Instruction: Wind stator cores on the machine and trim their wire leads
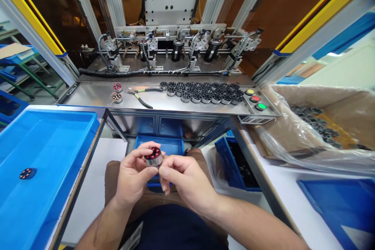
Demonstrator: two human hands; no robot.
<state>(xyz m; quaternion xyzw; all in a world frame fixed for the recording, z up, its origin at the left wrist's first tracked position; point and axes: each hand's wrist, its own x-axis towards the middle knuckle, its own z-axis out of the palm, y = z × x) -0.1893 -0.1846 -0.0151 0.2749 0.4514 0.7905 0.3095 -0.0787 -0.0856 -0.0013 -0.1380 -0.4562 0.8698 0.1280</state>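
Head view. Both hands hold one stator (pixel 154 156) in front of the body, above the lap. The left hand (pixel 133 175) cradles it from the left and from below, thumb across the near side, fingers curled around the far side. The right hand (pixel 187 181) closes in from the right, its thumb and forefinger pinched at the lower right edge of the part. Both grips are clamped on the stator; neither hand is free.

To do this step well, as judged from the frame: keep the left grip on the metal rim only, clear of the windings on top. Let the right fingertips work at the edge, with light pressure. Hold the part level and with its top face towards the camera, so that face stays in sight.

The stator is a short round cylinder. Its side wall is bright, silvery metal. Its top face shows a ring of red-copper coils about a dark centre. Finer detail is too small to tell.

Beyond the grip, on the steel worktop (pixel 88 95), lie two like parts (pixel 117 92), pliers (pixel 140 95) and a cluster of dark unwound cores (pixel 202 91). Far right of them sit three buttons (pixel 255 99). Left of the grip, a blue tray (pixel 52 140) holds one wound part (pixel 27 173). Just beyond the hands is a small blue bin (pixel 172 146). To the right, a lined carton (pixel 345 105) holds more cores.
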